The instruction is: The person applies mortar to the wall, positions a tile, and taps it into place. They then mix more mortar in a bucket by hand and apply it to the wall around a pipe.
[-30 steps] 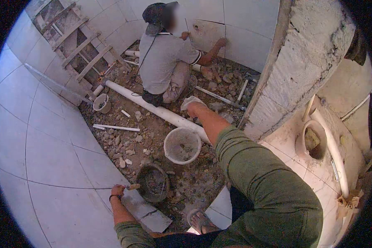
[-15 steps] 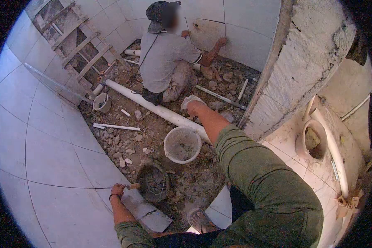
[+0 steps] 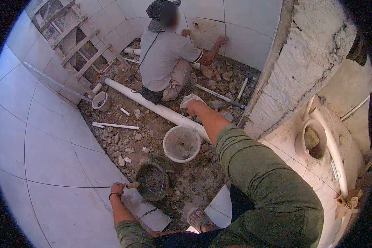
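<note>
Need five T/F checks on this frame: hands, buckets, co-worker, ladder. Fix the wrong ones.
1. The left hand holds a tan-handled tool. True.
2. The pale bucket sits nearer the long white pipe than the dark bucket does. True.
3. The right hand is inside the pale bucket. False: the right hand is outside, holding a whitish thing.
4. The co-worker stands upright. False: the co-worker crouches.
5. A wooden ladder shows upper left. True.

One bare left hand [image 3: 118, 189] has one light-wooden-handled tool [image 3: 132, 185]; one bare right hand [image 3: 197, 108] has one whitish cloth-like piece [image 3: 191, 98]. One round dark bucket [image 3: 141, 174] beside the left hand, one large pale bucket [image 3: 181, 160] between the hands and one small pale bucket [image 3: 105, 106] beyond make three.
</note>
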A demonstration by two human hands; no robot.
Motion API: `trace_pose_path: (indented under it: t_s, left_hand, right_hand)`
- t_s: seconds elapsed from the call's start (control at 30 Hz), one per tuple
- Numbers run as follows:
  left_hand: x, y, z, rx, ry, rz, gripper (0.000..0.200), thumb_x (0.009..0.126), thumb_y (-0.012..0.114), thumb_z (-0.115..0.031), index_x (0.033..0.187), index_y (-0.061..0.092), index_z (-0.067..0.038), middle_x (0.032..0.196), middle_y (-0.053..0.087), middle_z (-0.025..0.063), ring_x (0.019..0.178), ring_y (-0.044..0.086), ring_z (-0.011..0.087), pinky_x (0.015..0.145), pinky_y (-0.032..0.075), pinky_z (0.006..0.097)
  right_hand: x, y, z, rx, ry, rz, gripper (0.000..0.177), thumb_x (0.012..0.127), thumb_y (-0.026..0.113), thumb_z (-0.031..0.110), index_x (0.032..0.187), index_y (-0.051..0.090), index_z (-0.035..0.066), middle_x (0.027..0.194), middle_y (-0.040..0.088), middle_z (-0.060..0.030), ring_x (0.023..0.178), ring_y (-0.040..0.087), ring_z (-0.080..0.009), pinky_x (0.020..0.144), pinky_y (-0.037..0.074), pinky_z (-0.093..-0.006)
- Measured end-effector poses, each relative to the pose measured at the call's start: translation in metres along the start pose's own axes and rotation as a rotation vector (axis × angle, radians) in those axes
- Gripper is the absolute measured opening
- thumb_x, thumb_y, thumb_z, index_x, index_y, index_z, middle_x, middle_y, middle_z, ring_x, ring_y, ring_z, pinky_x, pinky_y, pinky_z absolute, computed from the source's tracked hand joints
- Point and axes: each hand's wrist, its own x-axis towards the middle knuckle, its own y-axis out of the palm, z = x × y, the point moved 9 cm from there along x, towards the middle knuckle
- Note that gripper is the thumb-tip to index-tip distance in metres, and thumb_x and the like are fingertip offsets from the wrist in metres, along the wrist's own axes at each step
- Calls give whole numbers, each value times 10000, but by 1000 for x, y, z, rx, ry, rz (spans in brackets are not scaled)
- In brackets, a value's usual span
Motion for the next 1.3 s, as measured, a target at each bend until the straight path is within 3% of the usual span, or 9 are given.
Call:
trace_pose_path:
  t_s: [0.23,0.37,0.47,0.57,0.7,0.87,1.17,1.27,1.3]
  left_hand:
    - [21,18,22,95,25,113,448,530,754,-227,918,557,-118,899,602,45,868,550,246,721,459,361]
    - [39,44,22,761,503,-18,483,535,754,-256,956,551,-132,907,604,30,907,539,240,731,459,355]
    - [9,22,-8,706,471,16,334,683,646,-209,1000,571,-137,963,605,94,906,571,241,785,451,368]
    - [27,23,32,115,34,123,378,652,669,-161,1016,570,-136,997,595,98,913,566,250,773,457,369]
    - [43,26,54,-143,142,-39,290,719,642,-300,882,572,-70,765,590,64,678,570,224,626,480,381]
    - [1,4,26,-319,-232,-49,221,781,561,-267,802,581,-48,705,587,87,597,568,226,556,484,385]
    - [12,7,0,457,332,-139,223,772,556,-270,782,590,-50,743,607,96,682,581,254,607,475,375]
    - [-19,-10,-2,-246,-259,-43,209,789,534,-250,804,593,-51,793,615,76,742,581,255,670,471,369]
    - [-10,-13,-17,72,4,-60,214,785,540,-252,812,590,-46,784,609,71,716,578,245,658,474,365]
  right_hand:
    - [-24,-25,19,-139,-54,33,370,640,584,92,1007,609,137,976,601,-124,921,566,-255,788,434,-364]
    - [-74,-78,59,-229,-98,149,344,629,594,94,972,618,77,1003,591,-135,943,560,-258,803,432,-367]
    - [-50,-45,34,-131,45,209,340,620,601,97,957,620,53,1015,585,-147,958,556,-261,806,435,-376]
    - [-55,-48,21,2,150,113,333,628,602,104,955,620,44,1028,580,-151,959,558,-270,802,442,-381]
    - [-88,-75,30,102,137,87,256,727,533,139,951,618,49,1033,584,-142,958,561,-298,782,458,-417]
    - [-28,-25,8,12,176,151,281,593,648,141,860,652,55,971,606,-137,909,582,-271,769,460,-387]
    - [-60,-54,21,57,152,160,260,593,638,114,844,650,50,911,612,-148,852,594,-283,721,466,-403]
    - [-52,-52,20,87,130,64,251,573,661,123,811,655,42,863,624,-155,812,603,-282,699,465,-402]
    - [-50,-51,19,94,125,45,253,575,664,126,813,655,41,869,623,-155,813,602,-283,701,464,-405]
